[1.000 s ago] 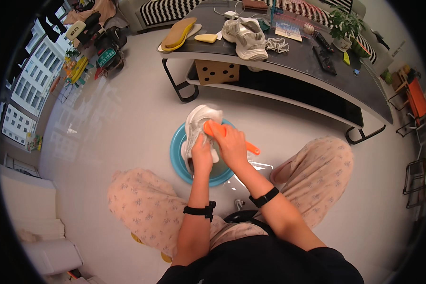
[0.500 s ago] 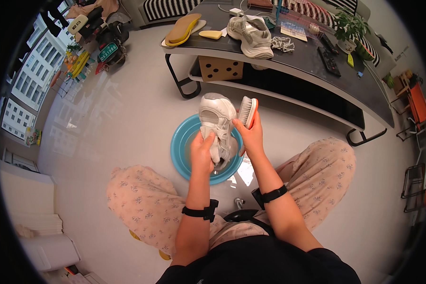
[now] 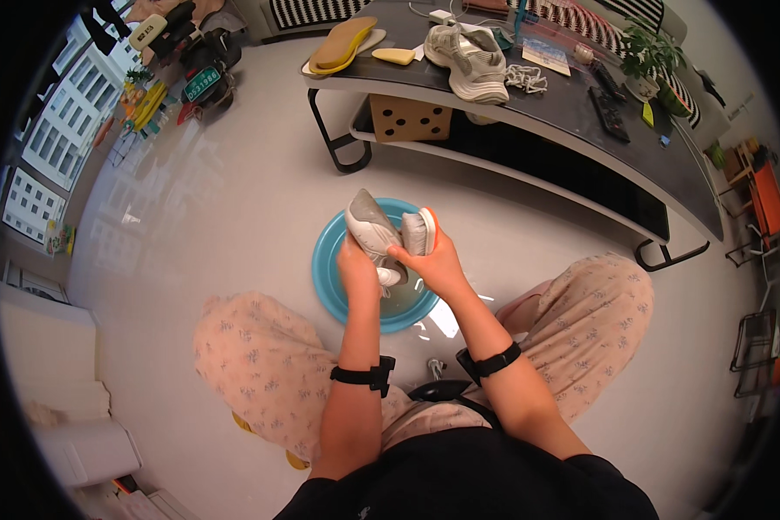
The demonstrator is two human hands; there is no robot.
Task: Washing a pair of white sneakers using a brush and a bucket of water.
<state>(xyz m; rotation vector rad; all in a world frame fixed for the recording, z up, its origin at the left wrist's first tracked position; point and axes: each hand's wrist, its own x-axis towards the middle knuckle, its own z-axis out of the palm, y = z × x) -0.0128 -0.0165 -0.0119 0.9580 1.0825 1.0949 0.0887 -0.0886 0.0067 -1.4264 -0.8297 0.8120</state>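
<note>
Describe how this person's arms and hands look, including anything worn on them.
The left hand and right hand wear no gloves. A black left strap and a black right strap circle the forearms, each with a small dark block on its inner side. No cables show on the arms. The black top has short sleeves.

A potted plant (image 3: 650, 52) (green, leafy) stands near a remote (image 3: 609, 115).
</note>
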